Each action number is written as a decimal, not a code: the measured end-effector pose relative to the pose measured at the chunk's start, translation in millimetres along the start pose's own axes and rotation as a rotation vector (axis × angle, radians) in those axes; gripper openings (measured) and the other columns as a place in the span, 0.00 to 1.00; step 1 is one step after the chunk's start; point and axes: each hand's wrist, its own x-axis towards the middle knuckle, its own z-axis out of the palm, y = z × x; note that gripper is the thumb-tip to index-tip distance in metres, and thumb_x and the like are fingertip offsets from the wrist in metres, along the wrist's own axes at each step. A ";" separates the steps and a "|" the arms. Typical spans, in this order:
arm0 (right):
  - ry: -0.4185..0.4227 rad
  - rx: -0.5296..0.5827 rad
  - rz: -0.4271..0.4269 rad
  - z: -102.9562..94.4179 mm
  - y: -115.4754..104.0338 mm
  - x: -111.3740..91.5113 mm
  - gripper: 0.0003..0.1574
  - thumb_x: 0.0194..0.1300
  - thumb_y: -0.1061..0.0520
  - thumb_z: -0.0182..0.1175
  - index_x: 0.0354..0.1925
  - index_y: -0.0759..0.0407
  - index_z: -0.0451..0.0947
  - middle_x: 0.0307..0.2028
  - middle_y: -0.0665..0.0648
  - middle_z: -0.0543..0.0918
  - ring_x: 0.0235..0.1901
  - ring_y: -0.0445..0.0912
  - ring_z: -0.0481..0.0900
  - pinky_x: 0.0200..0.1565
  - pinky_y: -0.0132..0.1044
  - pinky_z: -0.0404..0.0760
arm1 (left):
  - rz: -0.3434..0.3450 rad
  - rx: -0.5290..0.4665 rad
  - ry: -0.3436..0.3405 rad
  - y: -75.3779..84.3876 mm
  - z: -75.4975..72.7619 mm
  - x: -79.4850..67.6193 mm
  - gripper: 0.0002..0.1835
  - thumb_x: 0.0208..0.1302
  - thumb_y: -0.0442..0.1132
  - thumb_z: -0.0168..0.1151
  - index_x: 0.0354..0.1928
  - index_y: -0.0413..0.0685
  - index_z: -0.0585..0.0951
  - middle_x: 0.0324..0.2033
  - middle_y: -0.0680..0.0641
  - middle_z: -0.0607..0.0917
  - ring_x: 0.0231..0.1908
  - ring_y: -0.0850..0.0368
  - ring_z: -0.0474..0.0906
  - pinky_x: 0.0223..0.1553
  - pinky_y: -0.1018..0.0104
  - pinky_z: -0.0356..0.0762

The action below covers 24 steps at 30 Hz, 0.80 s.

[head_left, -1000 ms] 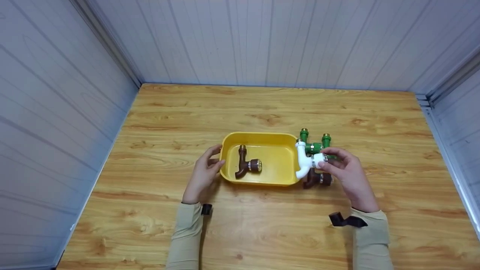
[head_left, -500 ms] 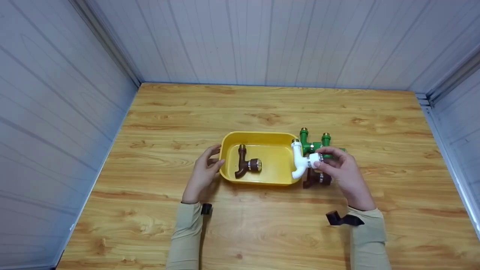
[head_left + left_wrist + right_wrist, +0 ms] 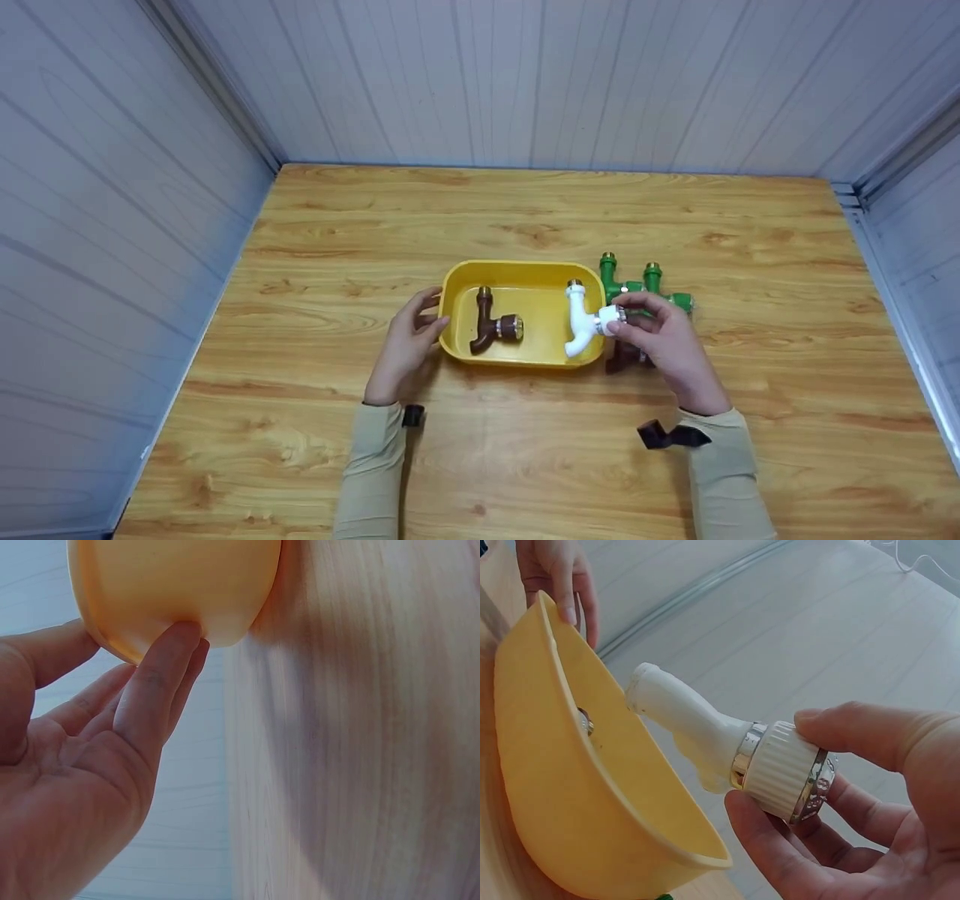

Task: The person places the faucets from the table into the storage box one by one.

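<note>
My right hand (image 3: 664, 341) pinches a white tap (image 3: 581, 319) by its ribbed knob (image 3: 784, 769), thumb on one side and fingers on the other. The tap hangs over the right part of a yellow plastic basin (image 3: 525, 365), its spout toward me. At the basin's left end my left hand (image 3: 409, 341) grips the rim, the thumb at the edge and the fingers against the outer wall (image 3: 180, 585). Inside the basin, on the left, lies a brown tap (image 3: 486, 322) with a brass threaded end.
Right of the basin two green taps (image 3: 652, 281) lie side by side on the wooden table (image 3: 525, 450). Another brown tap (image 3: 619, 358) lies there too, partly under my right hand. Pale panel walls (image 3: 495, 82) stand behind the table and at both sides.
My right hand has carried the white tap leftward, from beside the basin's right rim to above its inside. The left hand and the basin stay put.
</note>
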 end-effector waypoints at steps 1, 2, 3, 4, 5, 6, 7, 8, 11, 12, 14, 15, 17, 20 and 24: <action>-0.005 0.001 0.006 1.5 0.2 0.9 0.33 0.57 0.57 0.69 0.56 0.70 0.70 0.53 0.62 0.73 0.47 0.49 0.78 0.45 0.41 0.81 | -0.003 -0.002 -0.003 1.0 -0.3 0.0 0.26 0.66 0.32 0.60 0.66 0.41 0.69 0.57 0.35 0.75 0.49 0.42 0.77 0.49 0.53 0.77; -0.010 0.002 0.007 2.8 0.5 1.9 0.33 0.57 0.57 0.70 0.56 0.70 0.70 0.53 0.63 0.73 0.48 0.49 0.78 0.45 0.40 0.81 | -0.004 -0.005 -0.006 2.7 -0.5 0.0 0.26 0.66 0.31 0.59 0.66 0.40 0.68 0.57 0.34 0.74 0.49 0.41 0.77 0.49 0.52 0.77; -0.017 0.006 0.009 4.2 0.8 3.0 0.33 0.57 0.57 0.70 0.56 0.70 0.69 0.53 0.63 0.73 0.49 0.49 0.78 0.46 0.40 0.81 | -0.006 -0.007 -0.010 5.0 -0.7 -0.2 0.26 0.66 0.31 0.59 0.66 0.39 0.68 0.57 0.33 0.74 0.49 0.40 0.76 0.49 0.52 0.77; -0.022 0.009 0.013 5.7 1.0 4.0 0.34 0.57 0.58 0.70 0.56 0.70 0.69 0.53 0.63 0.74 0.49 0.49 0.78 0.46 0.39 0.81 | -0.004 -0.006 -0.014 9.7 -0.8 -1.1 0.26 0.66 0.30 0.59 0.66 0.37 0.67 0.57 0.32 0.74 0.49 0.39 0.76 0.49 0.52 0.77; -0.025 0.015 0.012 7.1 1.2 5.1 0.34 0.57 0.58 0.70 0.57 0.71 0.69 0.53 0.63 0.74 0.49 0.49 0.78 0.45 0.38 0.81 | -0.004 -0.008 -0.018 14.1 -1.0 -2.0 0.26 0.66 0.29 0.58 0.66 0.36 0.67 0.57 0.31 0.73 0.49 0.38 0.76 0.49 0.52 0.77; -0.028 0.021 0.011 8.5 1.5 6.3 0.34 0.56 0.59 0.70 0.57 0.71 0.69 0.53 0.63 0.74 0.50 0.50 0.78 0.46 0.38 0.81 | -0.004 -0.007 -0.023 18.6 -1.2 -3.2 0.26 0.66 0.28 0.58 0.65 0.34 0.67 0.57 0.30 0.73 0.49 0.38 0.76 0.49 0.53 0.77; -0.031 0.021 0.009 10.0 1.4 7.4 0.34 0.56 0.59 0.70 0.57 0.71 0.69 0.52 0.63 0.74 0.49 0.50 0.78 0.45 0.38 0.81 | -0.002 -0.008 -0.029 23.1 -1.6 -4.5 0.26 0.66 0.27 0.58 0.65 0.33 0.66 0.57 0.29 0.73 0.49 0.37 0.76 0.49 0.53 0.77; -0.033 0.016 0.003 11.6 1.4 8.6 0.34 0.56 0.59 0.70 0.57 0.71 0.69 0.52 0.63 0.74 0.49 0.49 0.78 0.45 0.37 0.81 | 0.001 -0.007 -0.033 27.6 -1.9 -5.7 0.26 0.66 0.27 0.57 0.65 0.31 0.66 0.56 0.28 0.73 0.49 0.37 0.76 0.49 0.54 0.77; -0.045 -0.008 -0.001 16.4 1.4 11.8 0.32 0.56 0.58 0.71 0.55 0.69 0.71 0.51 0.62 0.74 0.46 0.50 0.80 0.41 0.37 0.81 | 0.010 -0.015 -0.040 33.4 -2.5 -8.0 0.26 0.66 0.26 0.57 0.65 0.30 0.66 0.56 0.27 0.73 0.49 0.36 0.76 0.48 0.55 0.77; -0.049 -0.023 0.002 18.1 1.3 12.8 0.32 0.55 0.57 0.71 0.55 0.67 0.72 0.51 0.62 0.74 0.46 0.50 0.80 0.40 0.37 0.81 | 0.015 -0.016 -0.039 32.8 -2.6 -8.2 0.26 0.65 0.26 0.57 0.64 0.29 0.66 0.56 0.27 0.73 0.49 0.36 0.76 0.48 0.55 0.78; -0.053 -0.057 0.012 21.3 0.9 14.5 0.30 0.55 0.55 0.71 0.54 0.63 0.73 0.52 0.60 0.74 0.45 0.50 0.80 0.38 0.37 0.80 | 0.019 -0.024 -0.033 26.1 -2.4 -6.5 0.26 0.65 0.26 0.57 0.64 0.30 0.66 0.56 0.27 0.73 0.49 0.36 0.76 0.48 0.54 0.77; -0.056 -0.069 0.017 22.8 1.1 15.3 0.30 0.55 0.55 0.71 0.53 0.62 0.74 0.52 0.60 0.74 0.45 0.50 0.80 0.38 0.38 0.80 | 0.021 -0.027 -0.030 21.1 -2.3 -5.2 0.26 0.66 0.27 0.58 0.64 0.32 0.67 0.56 0.28 0.73 0.49 0.36 0.76 0.48 0.54 0.77; -0.060 -0.084 0.019 25.8 1.5 17.0 0.29 0.55 0.55 0.72 0.52 0.61 0.74 0.52 0.61 0.74 0.45 0.52 0.79 0.39 0.38 0.81 | 0.027 -0.025 -0.020 11.0 -1.7 -2.5 0.25 0.66 0.28 0.58 0.65 0.34 0.68 0.56 0.29 0.74 0.48 0.38 0.76 0.49 0.54 0.77; -0.067 -0.081 0.023 29.3 2.1 18.9 0.29 0.55 0.57 0.72 0.52 0.64 0.74 0.52 0.62 0.73 0.46 0.53 0.79 0.42 0.38 0.81 | 0.026 -0.021 -0.012 4.7 -1.3 -1.2 0.25 0.66 0.30 0.59 0.65 0.36 0.68 0.56 0.31 0.74 0.48 0.40 0.77 0.49 0.55 0.77; -0.079 -0.076 0.040 32.2 0.4 19.5 0.28 0.55 0.58 0.72 0.52 0.63 0.74 0.52 0.62 0.73 0.47 0.53 0.78 0.44 0.37 0.81 | 0.016 -0.024 -0.030 22.7 -2.0 -6.9 0.25 0.66 0.27 0.58 0.64 0.32 0.67 0.56 0.28 0.73 0.48 0.37 0.76 0.49 0.55 0.77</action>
